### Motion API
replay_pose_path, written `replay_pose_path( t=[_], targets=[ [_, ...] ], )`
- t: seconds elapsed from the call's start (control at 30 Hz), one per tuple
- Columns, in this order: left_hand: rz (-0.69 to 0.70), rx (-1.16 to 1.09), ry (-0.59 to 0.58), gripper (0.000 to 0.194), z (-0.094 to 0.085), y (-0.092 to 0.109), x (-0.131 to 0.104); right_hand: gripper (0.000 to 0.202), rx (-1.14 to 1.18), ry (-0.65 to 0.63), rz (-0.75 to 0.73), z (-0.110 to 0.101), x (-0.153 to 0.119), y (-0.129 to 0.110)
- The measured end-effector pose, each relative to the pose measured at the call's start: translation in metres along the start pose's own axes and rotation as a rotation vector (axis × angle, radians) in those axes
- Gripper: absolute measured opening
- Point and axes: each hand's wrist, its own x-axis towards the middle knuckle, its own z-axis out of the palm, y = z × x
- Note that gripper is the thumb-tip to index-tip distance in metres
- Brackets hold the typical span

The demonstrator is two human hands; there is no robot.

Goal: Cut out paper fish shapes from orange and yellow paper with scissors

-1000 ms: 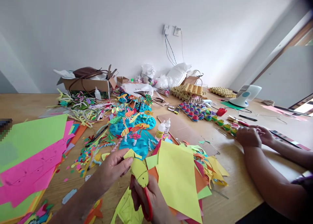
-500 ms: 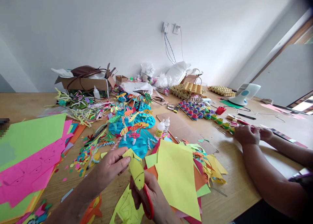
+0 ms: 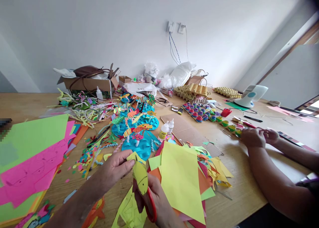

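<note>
My left hand (image 3: 121, 165) pinches the tail end of a yellow paper fish (image 3: 140, 174) between thumb and fingers. The fish has drawn black lines and a dot for an eye. My right hand (image 3: 157, 198) is closed around red-handled scissors (image 3: 152, 206), held just under the fish; their blades are hidden behind the paper. Below my hands lies a yellow paper sheet with drawn outlines and cut-away parts (image 3: 129, 211). To the right rests a stack of coloured paper topped by a plain yellow sheet (image 3: 180, 178).
Green paper (image 3: 37, 135) and pink paper with drawn fish (image 3: 32, 174) lie left. Blue painted pieces with paper fish (image 3: 137, 145) stand ahead, beside glue bottles (image 3: 163, 131). Another person's hands (image 3: 256, 136) work at a painted egg-carton strip (image 3: 225, 123) on the right.
The view has shifted very slightly. My hands, the paper fish and the scissors keep nearly the same position.
</note>
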Motion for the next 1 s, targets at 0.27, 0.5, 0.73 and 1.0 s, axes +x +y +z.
replay_pose_path(
  t=[0.27,0.5,0.73,1.0],
  targets=[
    [-0.005,-0.039,0.016,0.023,0.004,-0.005,0.001,0.043,0.032,0.060,-0.020,0.001,0.002,0.012],
    [0.012,-0.075,0.029,0.024,0.005,-0.003,0.003,0.047,0.020,0.072,-0.025,-0.001,0.000,0.023],
    [-0.014,-0.058,0.050,0.023,0.005,-0.006,0.001,0.042,0.027,0.097,-0.049,0.000,0.001,0.026],
    [-0.017,0.024,0.118,0.028,0.007,-0.003,0.001,0.036,0.018,0.099,-0.039,0.001,0.000,0.024]
  ],
)
